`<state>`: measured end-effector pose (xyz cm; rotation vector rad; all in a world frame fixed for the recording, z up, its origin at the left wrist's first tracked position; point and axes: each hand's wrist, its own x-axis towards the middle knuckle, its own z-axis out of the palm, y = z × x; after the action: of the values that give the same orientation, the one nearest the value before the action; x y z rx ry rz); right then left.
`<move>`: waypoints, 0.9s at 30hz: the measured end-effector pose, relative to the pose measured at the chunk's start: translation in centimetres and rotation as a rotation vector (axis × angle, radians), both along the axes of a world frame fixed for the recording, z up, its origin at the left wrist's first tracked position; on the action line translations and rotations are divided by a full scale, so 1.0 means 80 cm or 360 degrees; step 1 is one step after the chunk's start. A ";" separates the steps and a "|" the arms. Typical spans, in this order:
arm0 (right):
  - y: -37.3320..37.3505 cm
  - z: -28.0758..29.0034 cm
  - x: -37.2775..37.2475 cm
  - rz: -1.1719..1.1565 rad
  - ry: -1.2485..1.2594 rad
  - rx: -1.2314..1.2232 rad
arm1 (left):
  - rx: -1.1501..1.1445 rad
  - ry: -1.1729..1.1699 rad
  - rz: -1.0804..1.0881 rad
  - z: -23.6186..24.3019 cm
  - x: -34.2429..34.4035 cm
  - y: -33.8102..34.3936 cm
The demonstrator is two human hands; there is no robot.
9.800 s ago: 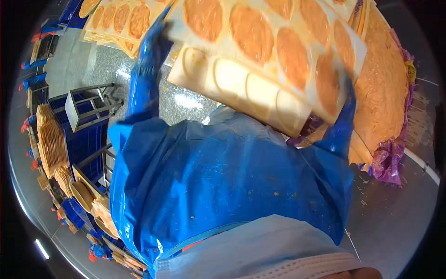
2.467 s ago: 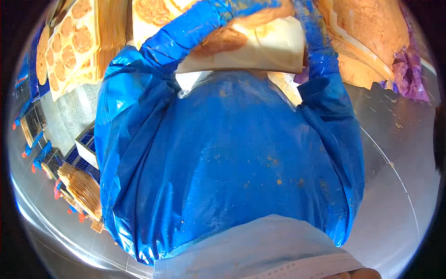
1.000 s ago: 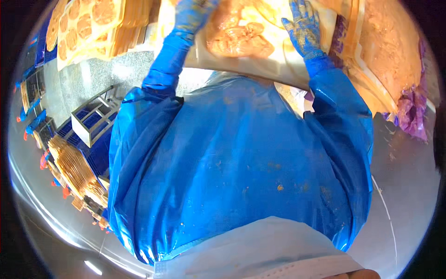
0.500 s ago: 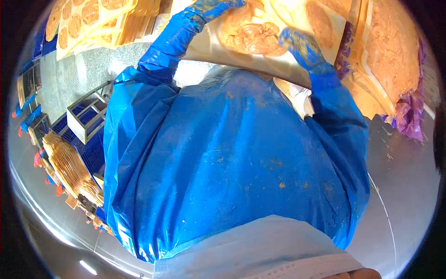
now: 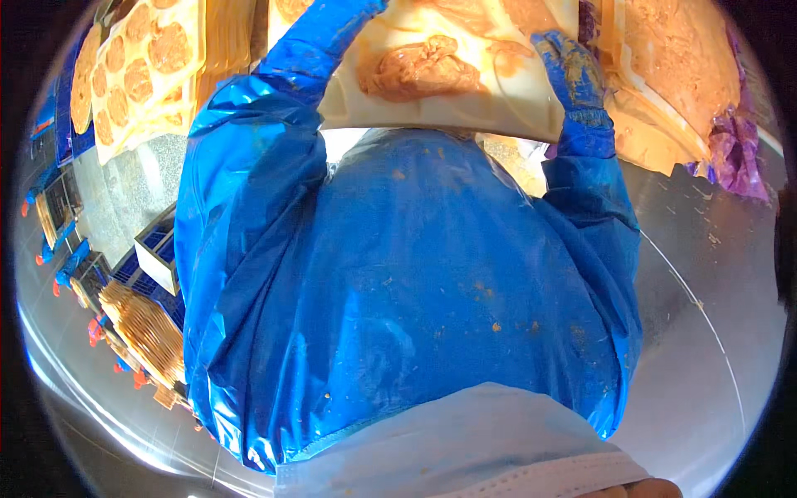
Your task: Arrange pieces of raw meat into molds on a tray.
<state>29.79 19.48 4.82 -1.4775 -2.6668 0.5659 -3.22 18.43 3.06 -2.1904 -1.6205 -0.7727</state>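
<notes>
Firstly, at far left, a stack of sheets (image 5: 137,75) carries brown oval patties, its near corner pointing toward a grey metal surface (image 5: 124,187). The left hand (image 5: 353,10) lies over the left part of the white board (image 5: 498,104), cut by the upper margin of view; the spread of its fingers cannot be told. A lump of paste (image 5: 423,73) sits near the board's near edge, left of the middle, with a white strip separating it from that edge. Room shows between lump and right hand (image 5: 573,70). That hand is at the board's right edge, fingers loosely extended, nothing seen within; contact is unclear. Further right lies a broad paste mass (image 5: 681,50), purple plastic (image 5: 737,158) crumpled at its near right corner.
</notes>
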 end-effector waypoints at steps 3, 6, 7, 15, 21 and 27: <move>0.030 -0.041 -0.013 0.0135 0.0468 0.0423 | -0.0203 -0.0231 0.0037 0.006 0.000 -0.006; 0.009 -0.053 -0.062 0.0454 0.0650 0.0709 | -0.0208 0.1103 -0.0066 -0.090 0.014 -0.050; -0.003 -0.063 -0.076 0.0577 0.0595 0.0649 | -0.0531 0.0372 -0.0318 -0.092 0.006 -0.068; -0.026 -0.058 -0.109 0.0574 0.0137 0.0511 | -0.0653 0.0110 -0.0254 -0.073 0.044 -0.070; -0.032 -0.065 -0.072 0.0599 0.0453 0.0987 | -0.0583 0.0000 0.0068 -0.065 0.061 -0.068; -0.075 -0.099 0.002 -0.0051 -0.0035 0.0302 | -0.0681 -0.0078 -0.0474 -0.067 0.018 -0.084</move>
<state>29.96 13.48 -3.10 -1.4782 -2.6220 0.2867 -1.76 11.68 -2.27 -2.7808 -1.6219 -0.5967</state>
